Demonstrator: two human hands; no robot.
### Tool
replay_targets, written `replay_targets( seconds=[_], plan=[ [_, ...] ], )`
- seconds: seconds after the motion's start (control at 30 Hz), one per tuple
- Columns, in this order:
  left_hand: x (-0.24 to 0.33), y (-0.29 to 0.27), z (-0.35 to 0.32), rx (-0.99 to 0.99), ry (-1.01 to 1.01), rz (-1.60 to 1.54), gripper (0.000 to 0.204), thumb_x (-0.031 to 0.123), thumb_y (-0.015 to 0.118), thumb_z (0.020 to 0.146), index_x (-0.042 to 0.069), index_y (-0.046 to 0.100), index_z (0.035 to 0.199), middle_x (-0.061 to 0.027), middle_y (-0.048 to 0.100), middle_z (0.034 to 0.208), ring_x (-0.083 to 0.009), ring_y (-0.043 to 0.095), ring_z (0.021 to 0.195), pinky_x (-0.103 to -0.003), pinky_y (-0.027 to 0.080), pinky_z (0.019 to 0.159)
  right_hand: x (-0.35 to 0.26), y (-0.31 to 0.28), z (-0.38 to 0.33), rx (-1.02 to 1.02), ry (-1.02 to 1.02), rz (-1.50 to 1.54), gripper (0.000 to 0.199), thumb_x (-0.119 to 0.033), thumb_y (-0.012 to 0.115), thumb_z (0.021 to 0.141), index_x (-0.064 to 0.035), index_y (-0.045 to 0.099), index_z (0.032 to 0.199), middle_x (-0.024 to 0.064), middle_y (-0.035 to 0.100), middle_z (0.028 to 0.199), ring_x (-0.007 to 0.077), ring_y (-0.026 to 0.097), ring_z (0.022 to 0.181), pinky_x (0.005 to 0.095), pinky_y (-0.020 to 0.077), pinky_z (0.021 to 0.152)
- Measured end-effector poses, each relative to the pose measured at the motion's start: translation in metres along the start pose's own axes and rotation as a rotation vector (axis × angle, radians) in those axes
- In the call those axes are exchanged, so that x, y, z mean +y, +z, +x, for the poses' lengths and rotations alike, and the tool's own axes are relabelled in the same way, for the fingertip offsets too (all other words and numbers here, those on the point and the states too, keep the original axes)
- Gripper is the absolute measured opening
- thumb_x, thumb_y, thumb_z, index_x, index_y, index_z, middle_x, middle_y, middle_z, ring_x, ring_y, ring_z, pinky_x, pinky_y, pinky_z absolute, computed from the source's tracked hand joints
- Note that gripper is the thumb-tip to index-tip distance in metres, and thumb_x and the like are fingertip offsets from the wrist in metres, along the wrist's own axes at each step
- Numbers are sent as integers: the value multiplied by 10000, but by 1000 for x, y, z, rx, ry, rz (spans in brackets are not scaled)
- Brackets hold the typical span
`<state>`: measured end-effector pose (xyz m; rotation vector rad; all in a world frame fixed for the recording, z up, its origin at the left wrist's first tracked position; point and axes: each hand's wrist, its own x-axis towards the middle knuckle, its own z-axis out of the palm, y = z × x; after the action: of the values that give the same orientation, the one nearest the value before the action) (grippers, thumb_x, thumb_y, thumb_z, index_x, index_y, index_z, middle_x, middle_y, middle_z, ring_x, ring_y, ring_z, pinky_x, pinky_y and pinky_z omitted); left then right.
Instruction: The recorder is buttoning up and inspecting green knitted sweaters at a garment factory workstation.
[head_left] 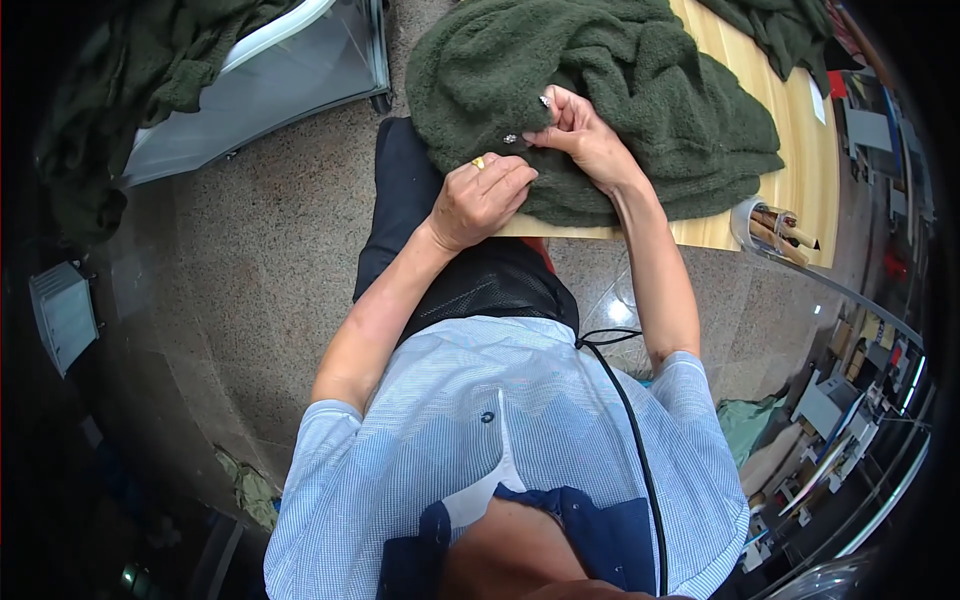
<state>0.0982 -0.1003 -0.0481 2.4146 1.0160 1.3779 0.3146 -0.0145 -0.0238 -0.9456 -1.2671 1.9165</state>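
Two hands pinched on one dark green fleece garment at the table's near edge.

Your left hand [482, 196], with a yellow ring on one finger, is curled closed and presses down on the fleece garment [600, 95] right where it spills over the edge of the wooden table [800, 170]; I judge that pins the cloth so it cannot slide. Your right hand [580, 135] is closed too, fingertips nipping a fold just beside a small silvery button [510, 138], with a second button [545, 100] near your thumb. The bulk of the garment is heaped on the table, so its weight rests there and only the worked edge sits over your lap. A clear cup of tools [775, 228] stands at the table's right corner, well apart from your hands.
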Motion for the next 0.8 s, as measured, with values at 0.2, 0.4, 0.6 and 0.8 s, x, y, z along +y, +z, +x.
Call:
replay_targets(
  seconds=[0.2, 0.4, 0.6, 0.8],
  plan=[
    [-1, -2, 0, 7, -28, 7, 398, -87, 841, 818, 40, 743, 1182, -93, 778, 1069, -295, 777, 886, -391, 627, 753, 0, 8, -7, 48, 8, -5, 387, 75, 782, 978, -161, 474, 996, -90, 510, 975, 24, 555, 905, 237, 513, 879],
    [1, 1, 2, 32, -41, 11, 318, -56, 852, 832, 46, 759, 1118, -92, 759, 1025, -290, 775, 879, -391, 629, 761, -16, 21, -3, 40, 72, -116, 438, -58, 907, 929, -163, 485, 983, -99, 483, 936, 6, 484, 848, 202, 420, 755],
    [-2, 2, -3, 17, -32, 22, 259, 4, 851, 856, 58, 765, 1094, -70, 763, 1055, -256, 749, 816, -362, 607, 723, -27, 25, 8, 127, 207, -470, 413, -211, 1002, 873, -100, 605, 844, -70, 531, 771, 46, 485, 709, 259, 398, 605],
    [-3, 1, -1, 22, -33, -12, 275, -22, 833, 867, 33, 753, 1125, -103, 754, 1075, -276, 759, 866, -378, 627, 765, -38, 14, 10, -46, 253, -535, 394, -245, 983, 899, 12, 730, 737, 23, 660, 691, 73, 596, 703, 307, 463, 606]
  ],
)
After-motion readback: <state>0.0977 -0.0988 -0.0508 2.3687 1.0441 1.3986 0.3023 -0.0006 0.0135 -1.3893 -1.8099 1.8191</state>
